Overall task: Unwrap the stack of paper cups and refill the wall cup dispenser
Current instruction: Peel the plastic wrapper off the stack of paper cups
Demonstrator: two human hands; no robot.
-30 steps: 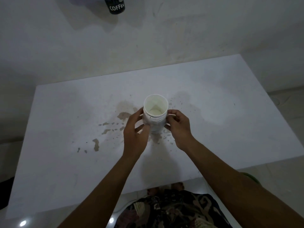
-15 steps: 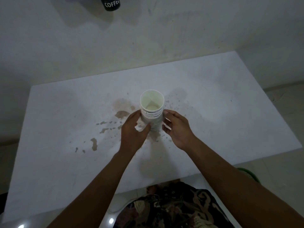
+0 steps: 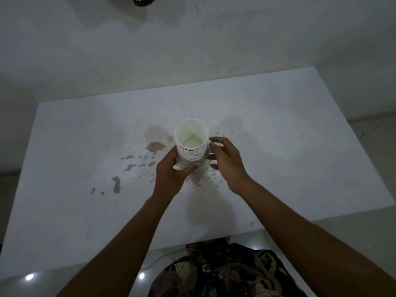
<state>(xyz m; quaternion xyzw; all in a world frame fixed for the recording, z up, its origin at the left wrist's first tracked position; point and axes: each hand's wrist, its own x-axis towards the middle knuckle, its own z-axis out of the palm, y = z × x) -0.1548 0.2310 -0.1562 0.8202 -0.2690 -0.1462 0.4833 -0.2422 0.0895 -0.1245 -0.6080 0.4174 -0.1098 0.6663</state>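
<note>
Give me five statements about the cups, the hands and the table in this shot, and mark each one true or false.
1. The stack of paper cups stands upright with its open mouth facing up. True.
2. The left hand has its grip around the lower part of the stack. True.
3. The right hand is clenched tightly around the rim of the top cup. False: it is beside the stack with fingers spread, apparently off the cups.
4. The white table is spotless. False: brownish stains mark it left of the stack.
5. A dark cup with white lettering shows at the top edge, against the wall. True.
</note>
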